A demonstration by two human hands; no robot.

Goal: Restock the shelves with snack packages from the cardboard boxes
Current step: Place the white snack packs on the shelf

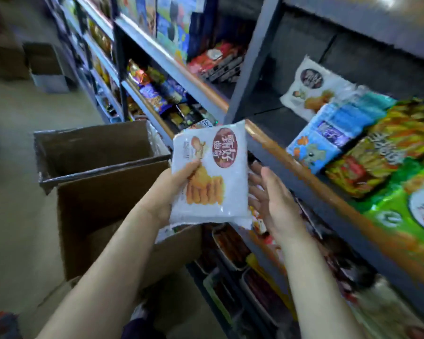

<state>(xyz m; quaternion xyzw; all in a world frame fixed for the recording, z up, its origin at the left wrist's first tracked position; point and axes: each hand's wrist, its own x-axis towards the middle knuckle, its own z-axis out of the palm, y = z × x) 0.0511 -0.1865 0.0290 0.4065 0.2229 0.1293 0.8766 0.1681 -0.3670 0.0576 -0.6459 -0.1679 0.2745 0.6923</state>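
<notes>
My left hand (pixel 171 189) grips a white snack package (pixel 213 199) with a brown round label and pictured biscuits, thumb on its front, held upright in front of the shelf edge. My right hand (pixel 269 194) is just right of the package with straight fingers, its fingertips at the package's right edge. Below the hands stands an open cardboard box (pixel 103 194) with its flaps up. A matching white package (pixel 311 86) lies on the grey shelf (pixel 267 118) at the right.
Blue (pixel 333 133), orange-striped (pixel 387 148) and green (pixel 406 204) snack bags lie on the same shelf. Shelves to the left and below carry mixed snacks. Another small open box (pixel 47 67) stands on the floor farther down the aisle.
</notes>
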